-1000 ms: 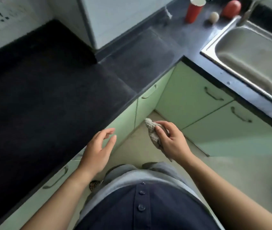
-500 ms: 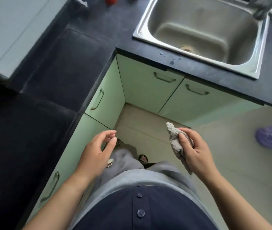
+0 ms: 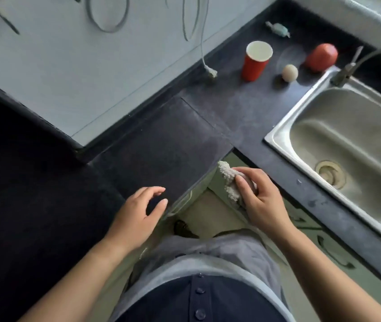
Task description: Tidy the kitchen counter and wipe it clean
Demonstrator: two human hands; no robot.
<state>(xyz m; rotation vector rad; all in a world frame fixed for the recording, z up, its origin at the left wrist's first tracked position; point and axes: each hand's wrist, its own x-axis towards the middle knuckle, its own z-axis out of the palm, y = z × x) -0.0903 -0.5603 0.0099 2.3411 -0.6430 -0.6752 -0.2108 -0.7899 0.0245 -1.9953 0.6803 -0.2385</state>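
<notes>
A dark L-shaped counter [image 3: 166, 145] runs along the wall and past a steel sink [image 3: 356, 145]. My right hand [image 3: 258, 196] grips a bunched grey cloth [image 3: 228, 180] just off the counter's inner corner, above the floor. My left hand [image 3: 138, 214] hovers over the counter's front edge, fingers curled apart and holding nothing. At the back stand a red cup [image 3: 255, 60], a pale egg-like ball [image 3: 290, 73], a red tomato-like fruit [image 3: 322, 56] and a wrapped candy [image 3: 277, 30].
A white cable end [image 3: 210, 72] hangs down the wall onto the counter. A tap [image 3: 347, 68] rises behind the sink. Green cabinet doors [image 3: 333, 249] with dark handles line the front below the counter. My own body fills the lower middle.
The view swung from the sink and cabinets back up to the counter corner. Both hands have risen towards the counter edge; the right one still holds the cloth.
</notes>
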